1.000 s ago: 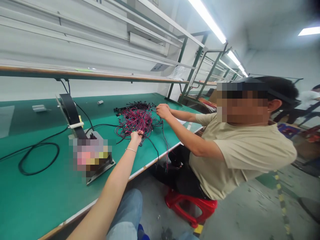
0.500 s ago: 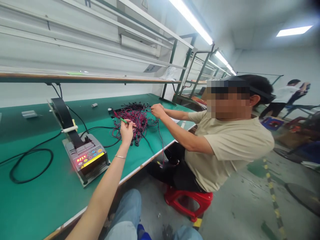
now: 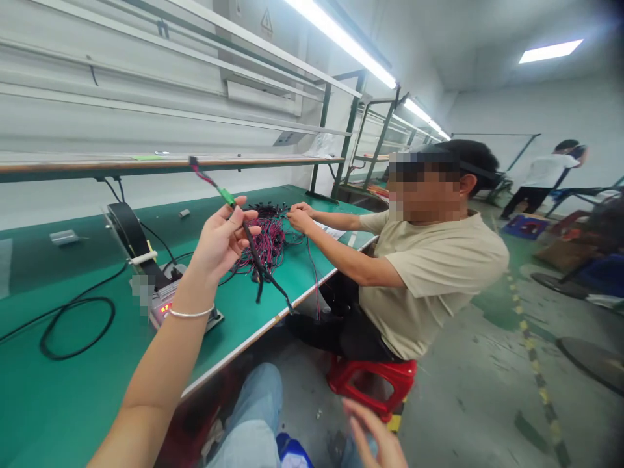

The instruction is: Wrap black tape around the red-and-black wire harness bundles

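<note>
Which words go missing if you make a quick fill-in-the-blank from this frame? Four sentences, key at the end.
1. The cable in the wearer's left hand has a ____ section between that hand and its black connector.
2. A bracelet circles the wearer's ____ wrist.
3. The wearer's lower hand, at the picture's bottom edge, is the ____ one.
4. The co-worker in the beige shirt sits on a stool coloured ____.

Missing words: green; left; right; red.
</note>
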Tool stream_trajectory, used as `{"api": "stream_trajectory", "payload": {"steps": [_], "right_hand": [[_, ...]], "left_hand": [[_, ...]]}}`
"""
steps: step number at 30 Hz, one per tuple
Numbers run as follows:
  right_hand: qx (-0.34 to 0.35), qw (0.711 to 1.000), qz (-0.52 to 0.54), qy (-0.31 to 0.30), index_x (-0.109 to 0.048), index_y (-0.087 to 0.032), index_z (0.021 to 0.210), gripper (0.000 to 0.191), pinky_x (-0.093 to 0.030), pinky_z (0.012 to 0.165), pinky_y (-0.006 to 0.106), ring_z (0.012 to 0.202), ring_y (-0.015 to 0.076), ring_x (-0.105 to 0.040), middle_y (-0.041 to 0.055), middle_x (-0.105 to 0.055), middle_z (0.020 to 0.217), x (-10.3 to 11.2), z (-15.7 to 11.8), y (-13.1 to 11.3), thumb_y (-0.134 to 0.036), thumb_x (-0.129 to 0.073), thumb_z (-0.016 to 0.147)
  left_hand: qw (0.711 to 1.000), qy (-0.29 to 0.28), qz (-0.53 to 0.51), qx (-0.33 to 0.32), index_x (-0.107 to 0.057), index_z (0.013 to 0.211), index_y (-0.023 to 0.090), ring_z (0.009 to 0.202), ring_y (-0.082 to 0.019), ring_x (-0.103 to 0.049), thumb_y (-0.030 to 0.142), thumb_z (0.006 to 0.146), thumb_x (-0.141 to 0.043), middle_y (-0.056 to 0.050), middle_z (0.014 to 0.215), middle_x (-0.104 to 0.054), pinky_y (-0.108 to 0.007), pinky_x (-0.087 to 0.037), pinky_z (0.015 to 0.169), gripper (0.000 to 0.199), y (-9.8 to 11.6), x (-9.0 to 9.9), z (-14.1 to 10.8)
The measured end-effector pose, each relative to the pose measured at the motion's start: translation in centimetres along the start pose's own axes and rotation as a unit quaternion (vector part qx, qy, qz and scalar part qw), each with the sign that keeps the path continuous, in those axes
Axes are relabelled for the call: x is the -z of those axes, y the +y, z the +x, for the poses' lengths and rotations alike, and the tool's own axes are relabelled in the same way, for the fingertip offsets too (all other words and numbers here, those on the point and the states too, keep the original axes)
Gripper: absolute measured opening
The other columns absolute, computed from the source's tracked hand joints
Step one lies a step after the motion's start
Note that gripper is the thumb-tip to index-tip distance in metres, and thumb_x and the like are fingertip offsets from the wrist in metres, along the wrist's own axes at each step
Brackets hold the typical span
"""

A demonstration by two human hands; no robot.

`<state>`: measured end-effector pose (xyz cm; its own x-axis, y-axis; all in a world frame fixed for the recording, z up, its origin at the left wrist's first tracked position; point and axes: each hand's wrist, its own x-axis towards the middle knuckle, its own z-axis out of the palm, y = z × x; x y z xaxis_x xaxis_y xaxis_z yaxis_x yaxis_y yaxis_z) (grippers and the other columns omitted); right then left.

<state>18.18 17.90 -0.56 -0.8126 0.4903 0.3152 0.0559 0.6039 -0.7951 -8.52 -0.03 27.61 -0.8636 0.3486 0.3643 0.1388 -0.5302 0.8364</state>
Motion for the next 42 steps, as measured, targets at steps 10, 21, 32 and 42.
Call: {"api": "stream_trajectory", "payload": {"steps": [10,21,32,42], "right_hand": [[0.032,0.949,0.279,-0.142,-0.051,-0.022,0.113,0.041,-0.044,0.089,0.032,0.097,0.0154,-0.057,0.007,-0.061,0.105,7.4,7.9,-17.8,-0.044,-0.031,0.085],[-0.064,0.909,0.401,-0.089,-0.056,-0.015,0.098,0.03,-0.045,0.051,0.019,0.05,0.0072,-0.055,-0.0002,-0.06,0.061,5.9,6.4,-18.2,-0.036,-0.05,0.078],[-0.064,0.909,0.413,0.001,-0.055,-0.018,0.089,0.022,-0.036,0.04,0.018,0.037,0.0055,-0.048,-0.0039,-0.055,0.055,5.8,5.7,-17.1,-0.036,-0.044,0.082],[0.028,0.991,0.054,0.123,-0.06,-0.018,0.1,0.027,-0.045,0.054,0.024,0.052,0.0112,-0.052,-0.0008,-0.053,0.053,4.6,5.3,-16.8,-0.028,-0.043,0.081]], "left_hand": [[0.971,-0.23,-0.001,0.073,-0.049,0.102,0.02,0.055,-0.01,-0.062,0.031,0.07,-0.062,0.005,0.067,-0.055,-0.011,-0.043,0.035,0.036,-2.3,-8.6,-5.2],[0.966,-0.235,0.036,0.103,-0.046,0.097,0.018,0.047,-0.011,-0.06,0.035,0.066,-0.065,0.006,0.06,-0.053,-0.014,-0.043,0.034,0.04,-5.4,-11.0,-7.3],[0.913,-0.275,0.302,-0.011,-0.063,0.079,0.016,0.061,-0.009,-0.057,0.038,0.075,-0.053,-0.001,0.069,-0.062,-0.019,-0.045,0.053,0.024,-5.8,-9.1,-10.7],[0.889,-0.22,0.384,-0.118,-0.063,0.076,0.019,0.058,-0.008,-0.045,0.025,0.074,-0.055,0.001,0.067,-0.051,-0.021,-0.037,0.052,0.01,-7.0,-8.2,-13.3]]}}
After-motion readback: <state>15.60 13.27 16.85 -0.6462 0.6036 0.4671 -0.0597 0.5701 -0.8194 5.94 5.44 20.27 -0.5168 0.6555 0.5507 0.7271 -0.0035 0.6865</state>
